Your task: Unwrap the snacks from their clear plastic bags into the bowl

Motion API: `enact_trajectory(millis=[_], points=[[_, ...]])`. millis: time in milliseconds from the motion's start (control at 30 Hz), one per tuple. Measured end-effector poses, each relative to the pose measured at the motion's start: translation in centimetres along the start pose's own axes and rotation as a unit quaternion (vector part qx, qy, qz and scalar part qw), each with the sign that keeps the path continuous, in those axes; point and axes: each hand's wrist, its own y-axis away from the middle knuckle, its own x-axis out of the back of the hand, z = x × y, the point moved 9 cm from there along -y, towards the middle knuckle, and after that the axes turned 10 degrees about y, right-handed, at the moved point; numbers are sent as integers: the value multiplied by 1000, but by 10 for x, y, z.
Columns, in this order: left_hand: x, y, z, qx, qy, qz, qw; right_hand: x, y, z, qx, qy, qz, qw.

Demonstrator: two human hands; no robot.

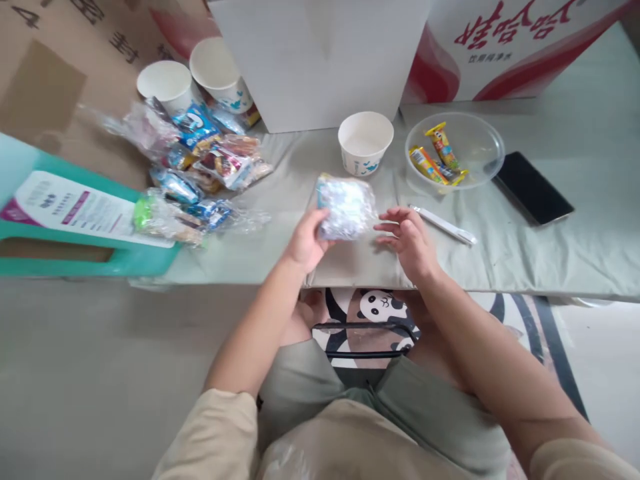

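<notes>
My left hand grips a squarish packet in crinkled clear plastic, pale blue and white, held above the cloth-covered table. What is inside the plastic is too blurred to tell. To its right, my right hand is apart from the packet, fingers spread and holding nothing. A white paper bowl with blue marks stands just behind the packet. Close to my right hand lies a slim white utility knife or similar tool. A clear plastic bowl behind it contains several yellow snack packets.
A heap of wrapped snacks lies at the left, before two paper bowls. White and red cartons line the back. A black phone lies at the right, a green-and-white box at the left edge.
</notes>
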Motion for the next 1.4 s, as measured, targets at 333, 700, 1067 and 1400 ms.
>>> enact_trajectory(millis=[333, 700, 1067, 1400], points=[[-33, -17, -44, -30, -30, -103, 994, 37, -5, -26, 106, 219, 86, 966], [-8, -39, -26, -81, -49, -33, 995, 105, 8, -13, 43, 475, 202, 855], [-25, -39, -22, -214, -251, -78, 941, -16, 11, 1, -64, -5, -48, 997], [-14, -30, -7, -240, -242, -24, 940, -25, 15, 20, -112, 93, -82, 986]])
